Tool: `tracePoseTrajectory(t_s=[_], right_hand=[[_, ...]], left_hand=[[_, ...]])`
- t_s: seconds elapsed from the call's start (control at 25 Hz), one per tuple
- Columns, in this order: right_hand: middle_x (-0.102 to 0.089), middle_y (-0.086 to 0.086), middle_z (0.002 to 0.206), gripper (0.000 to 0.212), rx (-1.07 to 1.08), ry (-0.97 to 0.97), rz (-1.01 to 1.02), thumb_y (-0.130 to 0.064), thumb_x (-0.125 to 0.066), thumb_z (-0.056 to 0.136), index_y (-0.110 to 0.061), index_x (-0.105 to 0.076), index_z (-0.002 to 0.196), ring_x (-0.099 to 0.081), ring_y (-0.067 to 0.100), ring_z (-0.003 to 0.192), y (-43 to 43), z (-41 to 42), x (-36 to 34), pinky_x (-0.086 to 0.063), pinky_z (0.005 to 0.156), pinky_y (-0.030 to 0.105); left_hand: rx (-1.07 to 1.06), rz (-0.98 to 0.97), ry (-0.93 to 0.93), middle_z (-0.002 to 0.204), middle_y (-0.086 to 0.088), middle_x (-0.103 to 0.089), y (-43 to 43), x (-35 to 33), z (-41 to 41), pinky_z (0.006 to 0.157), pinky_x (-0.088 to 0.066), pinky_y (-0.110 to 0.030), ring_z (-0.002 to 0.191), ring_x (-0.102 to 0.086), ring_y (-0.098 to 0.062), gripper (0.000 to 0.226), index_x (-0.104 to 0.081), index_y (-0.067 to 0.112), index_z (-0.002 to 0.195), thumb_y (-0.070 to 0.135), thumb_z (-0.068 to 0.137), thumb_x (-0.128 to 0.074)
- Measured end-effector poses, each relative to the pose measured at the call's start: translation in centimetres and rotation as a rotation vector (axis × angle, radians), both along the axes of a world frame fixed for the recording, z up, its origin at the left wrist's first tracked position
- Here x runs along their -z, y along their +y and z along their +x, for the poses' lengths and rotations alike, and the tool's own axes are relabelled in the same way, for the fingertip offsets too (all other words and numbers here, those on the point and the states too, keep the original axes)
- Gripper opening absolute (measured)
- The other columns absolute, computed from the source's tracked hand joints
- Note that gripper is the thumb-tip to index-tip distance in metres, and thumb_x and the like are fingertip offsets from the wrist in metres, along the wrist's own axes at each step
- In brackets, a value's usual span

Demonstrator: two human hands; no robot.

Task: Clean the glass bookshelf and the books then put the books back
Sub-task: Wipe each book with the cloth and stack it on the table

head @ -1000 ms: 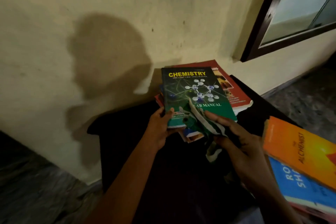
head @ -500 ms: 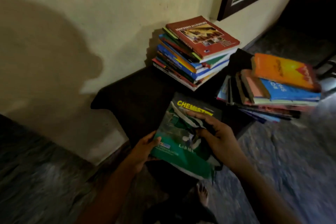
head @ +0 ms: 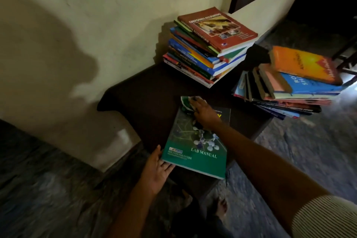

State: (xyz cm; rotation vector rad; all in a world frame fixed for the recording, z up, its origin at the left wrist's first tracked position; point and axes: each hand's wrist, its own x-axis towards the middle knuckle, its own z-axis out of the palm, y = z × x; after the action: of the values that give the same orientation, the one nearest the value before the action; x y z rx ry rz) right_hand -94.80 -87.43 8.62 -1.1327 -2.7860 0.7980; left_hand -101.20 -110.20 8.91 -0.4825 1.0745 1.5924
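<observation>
Cloth (head: pixel 185 102), green and white and crumpled, is gripped under the curled fingers of the right hand (head: pixel 205 112) and pressed on the far end of a green paperback chemistry lab manual (head: pixel 193 149). The manual is supported at its near left corner by the left hand (head: pixel 156 168), whose straight fingers are laid beneath it, thumb beside the edge. It is held over the near part of a dark table (head: pixel 146 91). One stack of books (head: pixel 208 48) is set by the wall, another stack (head: pixel 289 87) well apart at the right.
</observation>
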Motion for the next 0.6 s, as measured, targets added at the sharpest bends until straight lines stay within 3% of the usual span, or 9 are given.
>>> tracePoseTrajectory(t_s=[0.16,0.28,0.36,0.44,0.52,0.56,0.6], right_hand=[[-0.019,0.003,0.156,0.051,-0.185,0.038,0.146,-0.026,-0.031,0.094,-0.027,-0.030,0.145,-0.020,0.025,0.142,-6.3,0.4,1.2,-0.030,0.110,0.041],[-0.027,0.000,0.153,0.047,-0.367,0.083,0.154,-0.025,-0.037,0.094,-0.029,-0.038,0.141,-0.026,0.024,0.140,-12.4,2.7,1.4,-0.032,0.106,0.045],[-0.033,-0.004,0.149,0.049,-0.436,0.134,0.175,-0.029,-0.032,0.089,-0.029,-0.043,0.137,-0.024,0.019,0.139,-14.8,4.5,1.3,-0.028,0.104,0.039],[-0.028,-0.014,0.147,0.049,-0.483,0.180,-0.024,-0.023,-0.031,0.090,-0.031,-0.041,0.137,-0.022,0.001,0.137,-14.6,6.1,0.0,-0.020,0.109,0.024],[-0.036,-0.018,0.137,0.050,-0.380,0.247,-0.177,-0.006,-0.037,0.093,-0.038,-0.039,0.132,-0.039,-0.022,0.114,-12.0,7.1,-2.4,-0.036,0.092,0.003],[-0.041,-0.015,0.131,0.053,-0.243,0.300,-0.175,-0.001,-0.039,0.094,-0.040,-0.038,0.129,-0.048,-0.019,0.102,-9.6,7.3,-3.1,-0.040,0.084,0.003],[-0.044,-0.011,0.132,0.054,-0.084,0.341,-0.137,0.001,-0.040,0.094,-0.039,-0.039,0.130,-0.053,-0.011,0.103,-6.7,7.5,-3.4,-0.041,0.087,0.006]], left_hand=[[0.058,0.008,-0.024,0.106,-0.014,-0.063,-0.3,1.2,-0.6,0.091,-0.042,-0.040,0.114,-0.054,-0.030,0.042,-0.052,0.006,0.119,0.039,0.097,-0.039],[0.054,0.056,-0.007,0.084,-0.012,-0.070,-0.6,0.7,-0.5,0.065,-0.056,-0.032,0.075,-0.069,-0.023,0.045,-0.058,0.007,0.109,0.043,0.097,-0.035],[0.046,0.109,-0.017,0.080,-0.012,-0.073,-0.7,0.4,-0.4,0.053,-0.057,-0.029,0.066,-0.071,-0.022,0.055,-0.069,0.007,0.097,0.046,0.096,-0.031],[0.052,0.163,-0.041,0.088,-0.015,-0.072,-0.8,0.5,-0.6,0.060,-0.058,-0.032,0.075,-0.071,-0.025,0.065,-0.071,0.003,0.097,0.053,0.094,-0.028],[0.072,0.110,-0.010,0.087,-0.014,-0.072,-0.7,0.8,-0.5,0.072,-0.056,-0.034,0.082,-0.068,-0.026,0.059,-0.065,0.004,0.103,0.051,0.095,-0.031],[0.081,0.070,0.016,0.085,-0.013,-0.072,-0.6,1.0,-0.4,0.078,-0.053,-0.037,0.085,-0.065,-0.026,0.050,-0.062,0.005,0.100,0.047,0.096,-0.034],[0.083,0.035,0.044,0.086,-0.012,-0.070,-0.4,1.2,-0.3,0.083,-0.049,-0.038,0.087,-0.062,-0.024,0.040,-0.060,0.007,0.097,0.040,0.097,-0.037]])
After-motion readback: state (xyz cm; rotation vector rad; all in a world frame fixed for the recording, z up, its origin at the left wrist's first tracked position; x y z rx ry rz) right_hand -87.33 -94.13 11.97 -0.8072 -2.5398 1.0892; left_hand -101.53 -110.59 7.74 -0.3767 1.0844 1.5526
